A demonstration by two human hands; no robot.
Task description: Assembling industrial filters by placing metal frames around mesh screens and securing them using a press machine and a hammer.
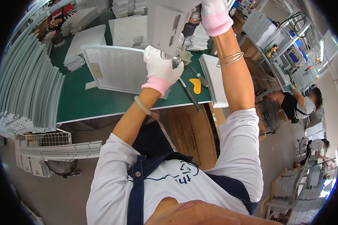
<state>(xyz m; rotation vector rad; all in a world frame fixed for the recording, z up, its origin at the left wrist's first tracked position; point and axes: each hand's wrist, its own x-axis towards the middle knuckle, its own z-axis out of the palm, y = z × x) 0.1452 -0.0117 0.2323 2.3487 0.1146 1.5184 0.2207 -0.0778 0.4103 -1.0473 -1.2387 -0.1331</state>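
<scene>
Left hand, white glove with pink cuff, is sitting at the lower end of a grey housing; fingers are curling there, thumb standing apart, can't tell whether they're pinching it. Right hand, same glove, is showing at the top edge beside a power screwdriver; its fingers are hidden, so can't tell their state.

Power screwdriver is looking dark with a bit of red, its thin bit pointing down toward the left hand. Housing is looking smooth, pale and boxy, with dark slots, hanging above the green tabletop and running out of view at the top.

Mesh panel, light grey, thin-framed, beige plate at its left side, is standing tilted behind the left hand. Hammer, yellow piece and a panel stack are lying to the right.
</scene>
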